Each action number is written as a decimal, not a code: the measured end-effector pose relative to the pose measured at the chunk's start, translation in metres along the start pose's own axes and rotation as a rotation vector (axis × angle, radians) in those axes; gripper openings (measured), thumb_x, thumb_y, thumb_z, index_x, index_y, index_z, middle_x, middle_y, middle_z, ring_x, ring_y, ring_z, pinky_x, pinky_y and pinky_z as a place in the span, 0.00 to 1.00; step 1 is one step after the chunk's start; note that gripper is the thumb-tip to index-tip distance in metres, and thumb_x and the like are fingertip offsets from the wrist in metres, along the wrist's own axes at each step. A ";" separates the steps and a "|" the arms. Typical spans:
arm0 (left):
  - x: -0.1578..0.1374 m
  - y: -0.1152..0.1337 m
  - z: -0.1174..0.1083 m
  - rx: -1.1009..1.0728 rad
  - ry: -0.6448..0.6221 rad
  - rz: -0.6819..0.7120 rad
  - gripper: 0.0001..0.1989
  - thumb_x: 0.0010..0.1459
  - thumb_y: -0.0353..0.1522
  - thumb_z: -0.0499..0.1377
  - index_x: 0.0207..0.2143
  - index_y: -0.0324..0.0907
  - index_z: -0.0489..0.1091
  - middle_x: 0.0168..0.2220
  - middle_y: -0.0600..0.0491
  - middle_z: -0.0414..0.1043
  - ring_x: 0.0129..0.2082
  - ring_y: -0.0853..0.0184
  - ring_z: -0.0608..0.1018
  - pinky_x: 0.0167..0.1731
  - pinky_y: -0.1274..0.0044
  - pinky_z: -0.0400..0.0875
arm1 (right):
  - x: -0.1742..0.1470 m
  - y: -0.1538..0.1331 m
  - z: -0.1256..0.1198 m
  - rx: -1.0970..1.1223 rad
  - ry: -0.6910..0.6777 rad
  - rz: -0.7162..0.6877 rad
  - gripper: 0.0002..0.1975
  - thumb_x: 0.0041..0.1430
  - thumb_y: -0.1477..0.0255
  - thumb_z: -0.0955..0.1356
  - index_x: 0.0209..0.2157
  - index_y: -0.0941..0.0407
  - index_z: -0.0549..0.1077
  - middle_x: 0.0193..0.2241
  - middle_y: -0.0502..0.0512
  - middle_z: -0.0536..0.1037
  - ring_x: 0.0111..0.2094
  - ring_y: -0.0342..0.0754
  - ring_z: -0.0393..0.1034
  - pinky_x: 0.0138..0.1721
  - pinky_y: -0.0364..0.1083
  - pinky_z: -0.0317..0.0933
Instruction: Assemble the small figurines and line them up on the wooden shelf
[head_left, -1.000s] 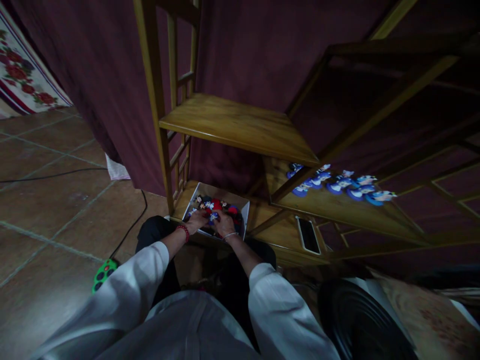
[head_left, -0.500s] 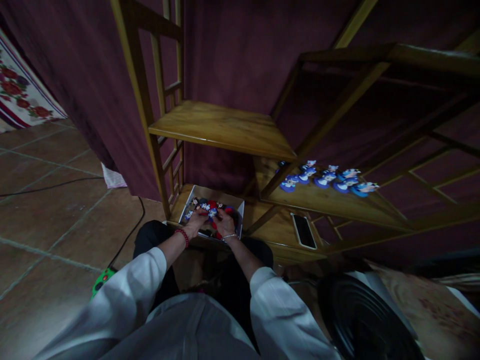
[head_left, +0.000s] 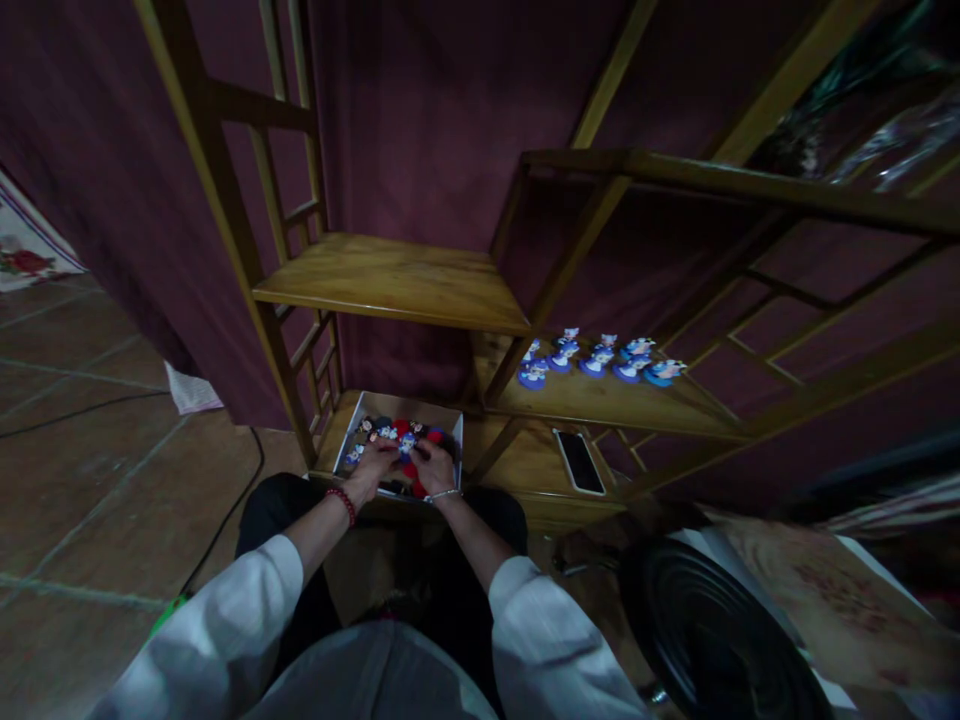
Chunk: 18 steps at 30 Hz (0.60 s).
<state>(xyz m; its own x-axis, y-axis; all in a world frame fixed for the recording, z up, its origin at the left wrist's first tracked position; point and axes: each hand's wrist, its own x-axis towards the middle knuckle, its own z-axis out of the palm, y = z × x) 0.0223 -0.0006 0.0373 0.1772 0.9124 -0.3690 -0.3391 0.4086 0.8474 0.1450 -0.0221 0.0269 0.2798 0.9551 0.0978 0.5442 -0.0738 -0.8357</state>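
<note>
A shallow white box (head_left: 411, 408) sits on the low wooden shelf in front of me, with several small figurines inside in blue, white, red and black. Over the box, a small blue-and-white figurine (head_left: 407, 443) is between the fingertips of both hands. My left hand (head_left: 373, 466) grips it from the left, fingers closed. From the right, the closed fingers of my right hand (head_left: 436, 469) meet the same figurine. Another blue-and-white figurine (head_left: 355, 454) lies at the box's left side. My hands hide part of the box's contents.
Several blue-and-white figurines (head_left: 598, 361) stand in rows on a raised shelf to the right. Below them lies a phone-like dark slab with a white edge (head_left: 579, 462). Wooden posts (head_left: 264, 350) frame the shelving. A round black ribbed object (head_left: 720, 620) is at lower right.
The view has shifted, so the shelf and box appear further left and slightly lower. Both hands stay over the box with the figurine between them.
</note>
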 end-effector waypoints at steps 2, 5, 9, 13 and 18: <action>-0.004 0.002 0.003 0.012 0.004 0.004 0.10 0.37 0.23 0.64 0.23 0.36 0.64 0.20 0.56 0.68 0.20 0.74 0.72 0.25 0.80 0.69 | -0.003 -0.003 -0.005 0.010 0.002 0.008 0.08 0.49 0.73 0.65 0.31 0.55 0.74 0.31 0.51 0.78 0.33 0.45 0.72 0.39 0.43 0.64; -0.009 0.004 0.009 0.027 -0.016 -0.002 0.10 0.37 0.23 0.63 0.22 0.36 0.64 0.20 0.56 0.68 0.21 0.73 0.72 0.26 0.80 0.69 | -0.006 -0.005 -0.011 0.021 -0.006 -0.008 0.08 0.49 0.73 0.64 0.31 0.55 0.74 0.31 0.50 0.78 0.32 0.44 0.72 0.38 0.42 0.64; -0.014 0.004 0.017 0.069 -0.016 0.017 0.09 0.38 0.23 0.62 0.23 0.37 0.65 0.20 0.56 0.68 0.21 0.73 0.72 0.27 0.79 0.69 | -0.010 -0.003 -0.019 0.027 0.005 -0.020 0.08 0.49 0.73 0.65 0.32 0.55 0.74 0.32 0.50 0.78 0.34 0.44 0.72 0.39 0.43 0.64; -0.018 0.001 0.025 0.120 -0.053 0.026 0.08 0.38 0.23 0.62 0.24 0.36 0.66 0.21 0.56 0.69 0.22 0.74 0.72 0.27 0.80 0.68 | -0.015 0.001 -0.030 0.045 0.014 -0.051 0.09 0.49 0.72 0.66 0.34 0.54 0.74 0.33 0.49 0.78 0.35 0.44 0.71 0.41 0.43 0.64; -0.029 0.003 0.036 0.147 -0.141 0.044 0.10 0.38 0.25 0.64 0.25 0.37 0.66 0.22 0.55 0.69 0.22 0.74 0.72 0.27 0.81 0.67 | -0.024 0.006 -0.049 0.123 -0.006 -0.095 0.12 0.47 0.70 0.67 0.36 0.54 0.74 0.34 0.50 0.77 0.35 0.46 0.72 0.40 0.45 0.65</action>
<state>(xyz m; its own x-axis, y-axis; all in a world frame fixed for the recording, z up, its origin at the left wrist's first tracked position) 0.0497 -0.0270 0.0647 0.2961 0.9124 -0.2826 -0.2121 0.3513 0.9119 0.1798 -0.0597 0.0458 0.2269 0.9577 0.1769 0.4673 0.0523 -0.8826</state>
